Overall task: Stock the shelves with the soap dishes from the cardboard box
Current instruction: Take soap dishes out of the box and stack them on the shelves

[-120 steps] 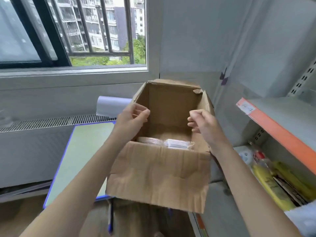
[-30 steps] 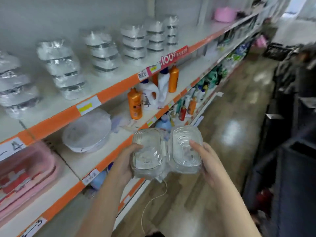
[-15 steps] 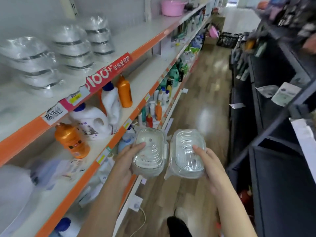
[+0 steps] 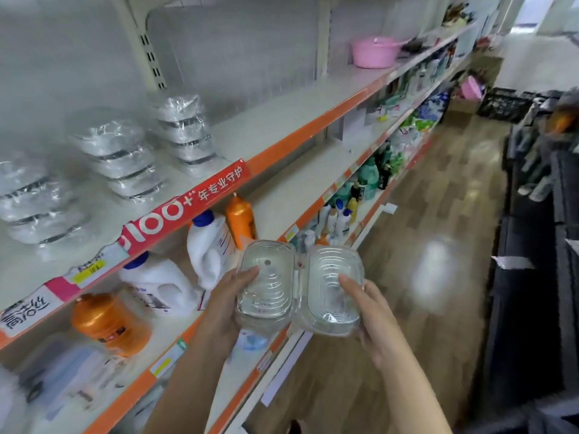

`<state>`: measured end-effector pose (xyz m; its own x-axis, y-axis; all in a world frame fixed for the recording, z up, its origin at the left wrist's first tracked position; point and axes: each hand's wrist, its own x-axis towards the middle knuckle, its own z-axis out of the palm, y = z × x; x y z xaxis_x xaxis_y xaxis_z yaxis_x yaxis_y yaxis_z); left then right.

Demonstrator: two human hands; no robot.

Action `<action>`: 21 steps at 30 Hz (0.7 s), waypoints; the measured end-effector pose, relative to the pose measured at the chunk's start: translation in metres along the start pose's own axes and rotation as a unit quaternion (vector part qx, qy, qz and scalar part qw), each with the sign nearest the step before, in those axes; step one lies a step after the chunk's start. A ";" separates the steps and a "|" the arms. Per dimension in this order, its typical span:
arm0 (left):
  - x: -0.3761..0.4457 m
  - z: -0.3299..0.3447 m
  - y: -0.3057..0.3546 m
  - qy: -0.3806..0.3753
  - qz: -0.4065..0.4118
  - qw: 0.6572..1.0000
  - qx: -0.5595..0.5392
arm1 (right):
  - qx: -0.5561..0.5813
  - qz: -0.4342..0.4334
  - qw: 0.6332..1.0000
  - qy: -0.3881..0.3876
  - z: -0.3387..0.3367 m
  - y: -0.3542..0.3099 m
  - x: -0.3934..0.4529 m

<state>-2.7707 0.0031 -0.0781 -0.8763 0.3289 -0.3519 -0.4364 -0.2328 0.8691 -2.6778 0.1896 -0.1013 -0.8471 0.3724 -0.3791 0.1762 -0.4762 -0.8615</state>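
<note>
2 clear soap dishes sit side by side and touching, 1 gripped in my left hand (image 4: 224, 308), the left dish (image 4: 266, 285), and 1 in my right hand (image 4: 372, 321), the right dish (image 4: 332, 292), held over the aisle beside the shelving. Top shelf (image 4: 282, 120) carries 3 stacks of wrapped dishes (image 4: 185, 133) and a pink basin (image 4: 374, 53). Middle shelf (image 4: 297, 189) holds white jugs (image 4: 210, 245) and orange bottles (image 4: 241, 220). Wood-pattern floor (image 4: 438, 214) shows glare; dark racks (image 4: 539, 245) line the opposite side.

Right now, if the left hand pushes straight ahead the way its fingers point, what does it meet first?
The left hand already grips a clear soap dish, so that leads. Beyond it, likely the orange bottle on the middle shelf, though depth is unclear.
</note>
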 end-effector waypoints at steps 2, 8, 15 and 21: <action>0.024 0.005 0.005 0.020 0.011 1.000 -0.003 | -0.012 -0.004 1.000 -0.013 0.005 -0.011 0.027; 0.111 0.024 0.039 0.044 0.064 0.997 -0.019 | -0.055 -0.027 0.996 -0.059 0.027 -0.069 0.124; 0.233 0.056 0.131 0.068 0.172 0.983 0.012 | -0.081 -0.078 0.986 -0.122 0.073 -0.165 0.247; 0.305 0.065 0.175 0.163 0.209 0.956 0.126 | -0.134 -0.123 0.972 -0.151 0.122 -0.207 0.343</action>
<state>-3.1012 0.1220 -0.0105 -0.9984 -0.0565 -0.0097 -0.0073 -0.0411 0.9991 -3.0663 0.3190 -0.0119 -0.9816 0.1778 -0.0699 0.0408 -0.1623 -0.9859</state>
